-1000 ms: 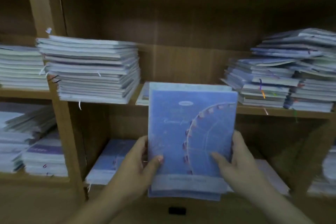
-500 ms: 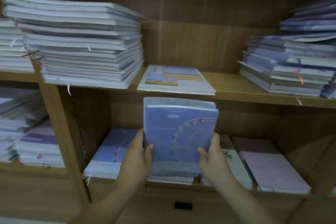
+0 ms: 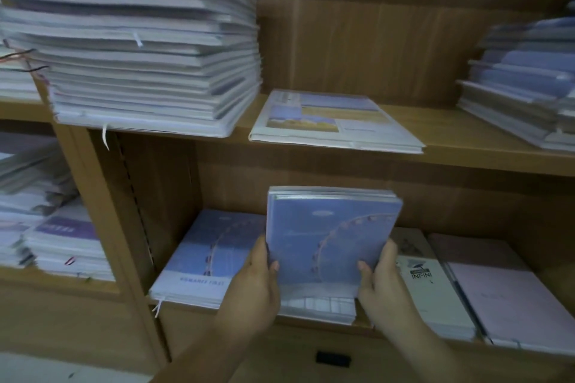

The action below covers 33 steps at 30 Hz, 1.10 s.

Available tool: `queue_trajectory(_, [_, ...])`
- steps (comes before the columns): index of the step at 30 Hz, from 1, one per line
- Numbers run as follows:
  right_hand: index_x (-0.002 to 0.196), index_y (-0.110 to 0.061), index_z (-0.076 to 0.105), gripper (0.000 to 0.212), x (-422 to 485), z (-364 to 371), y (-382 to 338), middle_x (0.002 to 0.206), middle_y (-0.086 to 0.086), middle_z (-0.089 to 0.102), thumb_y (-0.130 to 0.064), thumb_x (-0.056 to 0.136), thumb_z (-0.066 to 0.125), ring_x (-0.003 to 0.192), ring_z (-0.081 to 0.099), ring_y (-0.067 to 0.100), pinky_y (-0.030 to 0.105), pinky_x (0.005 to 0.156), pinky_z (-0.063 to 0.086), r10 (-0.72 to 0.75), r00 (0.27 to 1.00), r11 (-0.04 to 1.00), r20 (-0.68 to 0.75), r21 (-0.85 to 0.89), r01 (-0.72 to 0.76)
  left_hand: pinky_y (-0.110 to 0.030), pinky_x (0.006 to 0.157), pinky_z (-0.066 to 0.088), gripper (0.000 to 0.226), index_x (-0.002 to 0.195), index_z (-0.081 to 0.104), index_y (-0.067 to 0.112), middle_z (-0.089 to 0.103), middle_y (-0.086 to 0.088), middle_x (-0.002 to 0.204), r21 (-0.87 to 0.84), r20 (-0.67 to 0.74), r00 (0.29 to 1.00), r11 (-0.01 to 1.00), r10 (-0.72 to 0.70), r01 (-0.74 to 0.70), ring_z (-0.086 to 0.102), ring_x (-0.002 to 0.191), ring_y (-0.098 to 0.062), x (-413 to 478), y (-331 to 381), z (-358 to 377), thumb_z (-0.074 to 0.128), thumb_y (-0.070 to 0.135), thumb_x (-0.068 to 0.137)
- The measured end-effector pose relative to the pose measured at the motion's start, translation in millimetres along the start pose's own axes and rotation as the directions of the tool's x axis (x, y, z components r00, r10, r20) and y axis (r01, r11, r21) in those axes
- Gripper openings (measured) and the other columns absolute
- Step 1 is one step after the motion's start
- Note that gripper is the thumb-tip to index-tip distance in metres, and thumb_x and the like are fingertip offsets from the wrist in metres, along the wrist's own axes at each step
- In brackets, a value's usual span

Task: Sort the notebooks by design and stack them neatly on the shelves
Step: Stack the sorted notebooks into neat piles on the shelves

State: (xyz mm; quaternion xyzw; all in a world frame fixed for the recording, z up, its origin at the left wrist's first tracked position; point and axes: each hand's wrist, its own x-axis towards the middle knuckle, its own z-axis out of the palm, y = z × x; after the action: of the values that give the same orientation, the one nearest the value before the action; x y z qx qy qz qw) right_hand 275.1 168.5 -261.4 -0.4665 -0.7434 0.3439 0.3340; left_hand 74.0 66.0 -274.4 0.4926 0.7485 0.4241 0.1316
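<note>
left hand [image 3: 255, 283]: clamped on the left long edge of the ferris-wheel bundle [image 3: 329, 236], thumb on the cover, fingers behind.
right hand [image 3: 384, 283]: same on the right long edge, thumb in front.
bundle: several blue notebooks with the same cover, standing on the short bottom edge at the front edge of the lower shelf [image 3: 557, 280], top tipped away from me. Touching the board or just off it, can't tell.
target, my guess: flat ferris-wheel pile [image 3: 205, 258] at the shelf's left end, same design, just beside my left hand.
key relation: the pile lies left of my grip. Its long axis runs front to back; my bundle's is upright. So shift left, tip flat, square the edges. Left hand is nearer and should lead.
right neighbours: INFINI notebook [image 3: 426, 283] just beside my right hand, pink notebook [image 3: 510, 295] beyond it. Other designs, leave them.
upper shelf [image 3: 466, 140]: tall stack [image 3: 140, 56] at the left end, landscape-cover notebook [image 3: 329, 121] in the middle, slumped stack [image 3: 522, 96] at the right end.
risk: the bundle could fan out while tipping.
</note>
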Motion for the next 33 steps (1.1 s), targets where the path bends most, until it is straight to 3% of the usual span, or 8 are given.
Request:
queue_trajectory(7, [0.148,-0.024,0.017,0.052,-6,9,6,0.122,-0.005,0.056,-0.014,0.105,0.045,0.092,0.062,0.015,0.039,0.078,0.054,0.075,0.996,0.995,0.046,-0.070,-0.072,-0.026,0.092,0.046,0.045,0.153,0.028,0.034,0.056,0.010,0.135,0.070,0.076,0.996,0.996,-0.055,0.049,0.052,0.103,-0.006,-2,-11,5,0.037,0.034,0.108])
queue_trajectory(9, [0.150,-0.021,0.015,0.056,-7,10,8,0.134,0.000,0.055,-0.010,0.104,0.045,0.105,0.064,0.022,0.033,0.072,0.053,0.099,0.993,0.992,0.063,-0.079,-0.094,-0.027,0.088,0.045,0.047,0.153,0.024,0.034,0.057,0.009,0.129,0.079,0.099,0.991,0.994,-0.084,0.077,0.053,0.100,-0.007,-4,-13,10,0.037,0.035,0.108])
queue_trajectory(12, [0.151,-0.022,0.013,0.060,-5,10,11,0.134,0.004,0.058,-0.008,0.103,0.046,0.095,0.064,0.015,0.035,0.075,0.055,0.115,0.991,0.990,0.074,-0.095,-0.108,-0.028,0.082,0.046,0.052,0.154,0.018,0.035,0.058,0.008,0.117,0.125,0.128,0.982,0.985,-0.135,0.119,0.056,0.090,-0.007,-4,-22,17,0.039,0.035,0.107])
queue_trajectory(17, [0.154,-0.022,0.010,0.065,1,8,13,0.149,0.004,0.048,-0.002,0.103,0.045,0.095,0.058,0.001,0.011,0.062,0.043,0.128,0.985,0.990,0.116,-0.076,-0.120,-0.032,0.084,0.049,0.045,0.149,0.029,0.027,0.063,0.002,0.118,0.242,0.142,0.986,0.969,-0.089,0.053,0.060,0.097,-0.015,0,-28,13,0.043,0.033,0.106])
queue_trajectory(24, [0.133,-0.041,0.034,0.045,-3,-11,-4,0.119,-0.020,0.061,-0.017,0.101,0.055,0.108,0.061,0.009,0.035,0.091,0.049,-0.009,0.984,0.999,0.178,-0.045,0.018,-0.037,0.077,0.049,0.022,0.123,0.046,0.031,0.064,0.010,0.108,0.160,0.155,0.984,0.981,0.087,-0.112,0.061,0.091,-0.012,-23,-25,-36,0.045,0.042,0.104])
queue_trajectory(26, [0.126,-0.037,0.045,0.034,-7,-9,-15,0.121,-0.018,0.065,-0.019,0.101,0.057,0.109,0.063,0.004,0.034,0.096,0.052,-0.004,0.967,1.000,0.253,0.011,0.002,-0.038,0.078,0.053,0.018,0.116,0.053,0.030,0.065,0.011,0.105,0.055,0.150,0.989,0.998,0.013,-0.022,0.063,0.088,-0.010,-36,-30,-51,0.045,0.041,0.104])
queue_trajectory(29, [0.121,-0.029,0.060,0.022,-14,11,-37,0.113,-0.011,0.072,-0.017,0.103,0.057,0.098,0.070,0.004,0.036,0.092,0.057,0.058,0.939,0.990,0.338,0.103,-0.099,-0.030,0.055,0.054,0.024,0.107,0.060,0.021,0.067,-0.004,0.092,-0.108,0.142,0.965,0.965,-0.221,0.237,0.066,0.059,-0.015,-49,-37,-72,0.044,0.038,0.106])
queue_trajectory(33, [0.116,-0.023,0.069,0.017,-14,53,-53,0.102,-0.002,0.078,-0.019,0.103,0.058,0.091,0.075,0.018,0.049,0.087,0.057,0.149,0.908,0.964,0.392,0.149,-0.222,-0.045,0.057,0.053,0.030,0.096,0.065,0.016,0.062,-0.012,0.073,-0.218,0.100,0.930,0.905,-0.353,0.366,0.060,0.053,-0.022,-54,-63,-102,0.049,0.041,0.105])
